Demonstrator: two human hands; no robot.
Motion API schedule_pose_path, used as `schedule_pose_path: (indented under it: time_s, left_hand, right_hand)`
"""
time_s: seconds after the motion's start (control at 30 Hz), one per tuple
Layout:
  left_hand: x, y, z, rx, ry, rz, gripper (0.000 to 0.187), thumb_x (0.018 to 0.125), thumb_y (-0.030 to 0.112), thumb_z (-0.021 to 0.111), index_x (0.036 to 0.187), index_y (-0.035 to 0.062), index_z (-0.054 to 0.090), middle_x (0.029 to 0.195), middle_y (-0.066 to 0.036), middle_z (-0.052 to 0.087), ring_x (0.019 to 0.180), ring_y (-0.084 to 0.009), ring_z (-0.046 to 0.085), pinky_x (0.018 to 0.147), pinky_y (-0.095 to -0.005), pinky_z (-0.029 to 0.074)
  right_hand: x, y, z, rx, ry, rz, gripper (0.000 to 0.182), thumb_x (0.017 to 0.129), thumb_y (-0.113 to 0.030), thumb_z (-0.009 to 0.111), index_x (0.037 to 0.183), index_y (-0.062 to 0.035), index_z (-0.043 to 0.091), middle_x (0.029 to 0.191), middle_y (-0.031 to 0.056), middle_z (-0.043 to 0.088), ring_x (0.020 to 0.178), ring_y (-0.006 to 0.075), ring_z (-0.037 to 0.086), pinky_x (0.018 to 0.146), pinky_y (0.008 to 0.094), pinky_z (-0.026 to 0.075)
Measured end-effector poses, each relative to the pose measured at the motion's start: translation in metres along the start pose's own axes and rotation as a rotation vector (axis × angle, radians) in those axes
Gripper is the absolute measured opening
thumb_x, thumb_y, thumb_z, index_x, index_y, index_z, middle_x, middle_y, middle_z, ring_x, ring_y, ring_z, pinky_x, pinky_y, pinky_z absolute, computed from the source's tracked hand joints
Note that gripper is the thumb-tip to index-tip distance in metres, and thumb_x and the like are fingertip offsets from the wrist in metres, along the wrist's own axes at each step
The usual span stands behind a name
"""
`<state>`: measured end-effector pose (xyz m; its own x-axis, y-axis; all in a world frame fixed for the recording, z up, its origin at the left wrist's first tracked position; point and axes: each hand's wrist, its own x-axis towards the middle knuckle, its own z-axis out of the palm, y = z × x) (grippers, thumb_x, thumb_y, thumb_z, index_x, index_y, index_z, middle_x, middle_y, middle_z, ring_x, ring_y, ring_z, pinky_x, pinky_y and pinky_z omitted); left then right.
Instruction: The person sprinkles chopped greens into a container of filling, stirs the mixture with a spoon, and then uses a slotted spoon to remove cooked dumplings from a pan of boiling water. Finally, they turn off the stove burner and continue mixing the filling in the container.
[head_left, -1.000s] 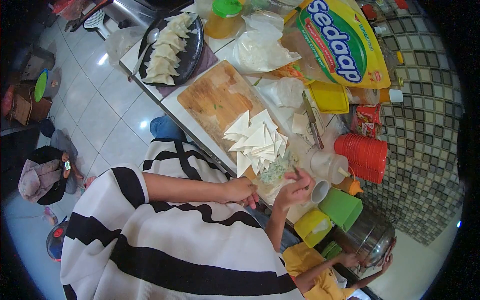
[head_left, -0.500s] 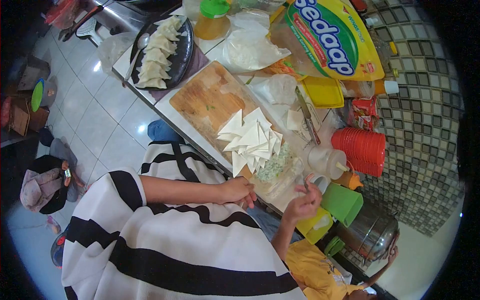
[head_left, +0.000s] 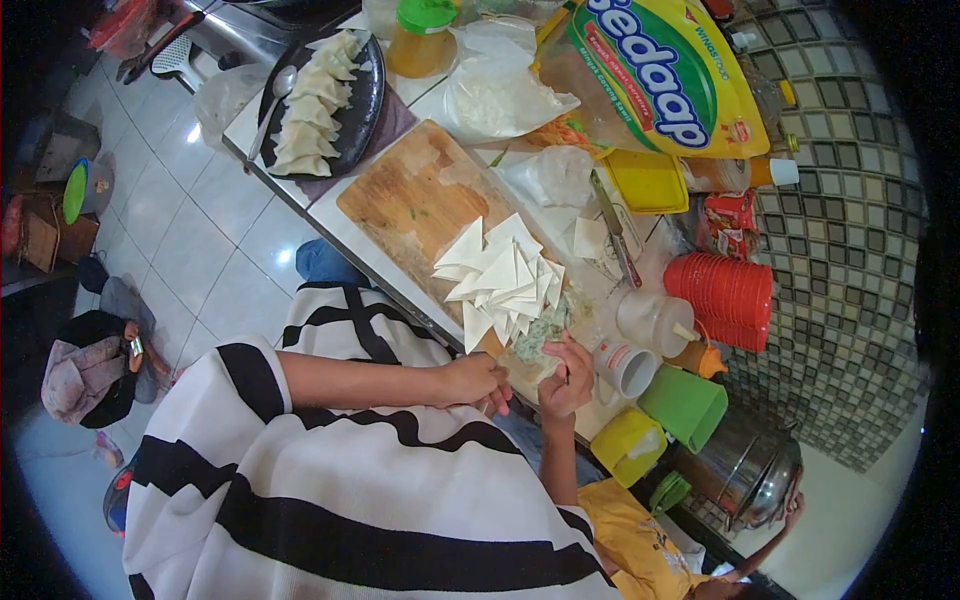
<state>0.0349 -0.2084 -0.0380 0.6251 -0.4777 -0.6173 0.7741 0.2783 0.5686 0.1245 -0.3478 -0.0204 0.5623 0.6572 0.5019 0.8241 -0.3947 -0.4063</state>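
My left hand (head_left: 474, 382) is closed beside the lower edge of the counter, and what its fingers hold is hidden. My right hand (head_left: 567, 378) has its fingers pressed together at the pale green filling (head_left: 543, 333); anything between them is too small to name. The filling lies in a clear container. Next to it, a loose pile of white triangular wrappers (head_left: 505, 275) overlaps the wooden cutting board (head_left: 405, 190). A white cup (head_left: 625, 369) stands just right of my right hand.
A black plate (head_left: 372, 110) holds folded dumplings and a spoon. A knife (head_left: 612, 225), red stacked lids (head_left: 718, 303), a green container (head_left: 684, 408) and a yellow container (head_left: 628, 447) stand about. Another person in yellow (head_left: 640, 535) is at lower right; one more sits at far left.
My right hand has moved left from over the white cup to the filling, uncovering the cup. My left hand has barely moved.
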Motion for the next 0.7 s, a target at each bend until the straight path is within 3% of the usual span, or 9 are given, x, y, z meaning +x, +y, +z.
schedule_pose_path:
  time_s: [0.13, 0.2, 0.3, 0.33, 0.4, 0.43, 0.53, 0.7]
  left_hand:
    - [0.002, -0.003, 0.0, -0.052, -0.001, 0.03, 0.037, 0.093, 0.028, 0.031, 0.091, 0.0031, 0.058, 0.076, -0.003, 0.064, 0.06, -0.0074, 0.041, 0.049, -0.022, 0.037]
    - [0.006, -0.007, -0.002, -0.063, -0.014, 0.034, 0.037, 0.093, 0.028, 0.031, 0.091, 0.0028, 0.058, 0.076, -0.003, 0.064, 0.059, -0.0071, 0.04, 0.048, -0.0216, 0.036]
    - [0.006, -0.008, -0.001, -0.108, -0.03, 0.026, 0.036, 0.094, 0.027, 0.031, 0.092, 0.0018, 0.057, 0.076, -0.004, 0.065, 0.058, -0.0065, 0.039, 0.047, -0.0208, 0.035]
    - [0.005, -0.007, -0.001, -0.142, -0.027, 0.017, 0.036, 0.094, 0.027, 0.031, 0.092, 0.0012, 0.057, 0.077, -0.004, 0.065, 0.058, -0.0062, 0.038, 0.046, -0.0205, 0.035]
    - [0.001, -0.003, -0.001, -0.104, -0.016, 0.034, 0.036, 0.094, 0.027, 0.031, 0.093, 0.0006, 0.056, 0.078, -0.005, 0.064, 0.058, -0.006, 0.038, 0.046, -0.0203, 0.034]
    - [0.0, -0.002, -0.001, -0.07, -0.001, 0.054, 0.036, 0.094, 0.027, 0.031, 0.094, 0.0, 0.055, 0.078, -0.006, 0.064, 0.057, -0.0059, 0.038, 0.045, -0.0201, 0.034]
    - [0.008, -0.009, -0.001, -0.04, -0.011, 0.079, 0.036, 0.094, 0.027, 0.031, 0.094, -0.0003, 0.055, 0.078, -0.007, 0.064, 0.056, -0.0061, 0.037, 0.044, -0.0199, 0.033]
    - [0.002, -0.003, 0.0, -0.08, -0.019, 0.057, 0.035, 0.094, 0.026, 0.032, 0.09, 0.0008, 0.056, 0.077, -0.006, 0.064, 0.056, -0.0063, 0.038, 0.044, -0.0201, 0.033]
  right_hand:
    - [-0.016, -0.012, -0.015, 0.026, -0.018, 0.022, 0.025, 0.093, -0.02, 0.037, 0.091, -0.0003, 0.052, 0.079, 0.0109, 0.062, 0.084, 0.0297, 0.061, 0.072, 0.0367, 0.049]
    - [-0.032, -0.022, -0.025, 0.139, -0.156, 0.047, 0.019, 0.089, -0.016, 0.045, 0.094, 0.0004, 0.054, 0.087, 0.0173, 0.06, 0.082, 0.0323, 0.06, 0.073, 0.0382, 0.05]
    - [-0.039, -0.036, -0.038, 0.23, -0.176, 0.102, 0.021, 0.09, -0.017, 0.044, 0.094, 0.0007, 0.055, 0.086, 0.0181, 0.061, 0.079, 0.0315, 0.061, 0.072, 0.0385, 0.05]
    - [-0.036, -0.034, -0.041, 0.226, -0.173, 0.103, 0.021, 0.09, -0.017, 0.044, 0.094, 0.0007, 0.055, 0.086, 0.0181, 0.061, 0.079, 0.0315, 0.061, 0.072, 0.0385, 0.05]
    - [-0.027, -0.026, -0.05, 0.177, 0.056, 0.128, 0.019, 0.089, -0.014, 0.045, 0.096, 0.0007, 0.055, 0.085, 0.0165, 0.062, 0.077, 0.0308, 0.061, 0.074, 0.0378, 0.049]
    - [-0.019, -0.026, -0.051, -0.019, 0.089, 0.134, 0.025, 0.093, -0.018, 0.037, 0.091, -0.0005, 0.054, 0.072, 0.0123, 0.062, 0.079, 0.0295, 0.059, 0.076, 0.0375, 0.047]
    - [-0.009, -0.004, -0.04, -0.138, 0.065, 0.117, 0.022, 0.092, -0.015, 0.039, 0.091, 0.0, 0.054, 0.074, 0.012, 0.061, 0.082, 0.029, 0.058, 0.079, 0.0372, 0.047]
    - [-0.004, 0.013, -0.009, -0.065, -0.013, 0.061, 0.017, 0.09, -0.011, 0.041, 0.092, 0.0009, 0.054, 0.081, 0.0125, 0.059, 0.087, 0.0292, 0.058, 0.078, 0.0368, 0.047]
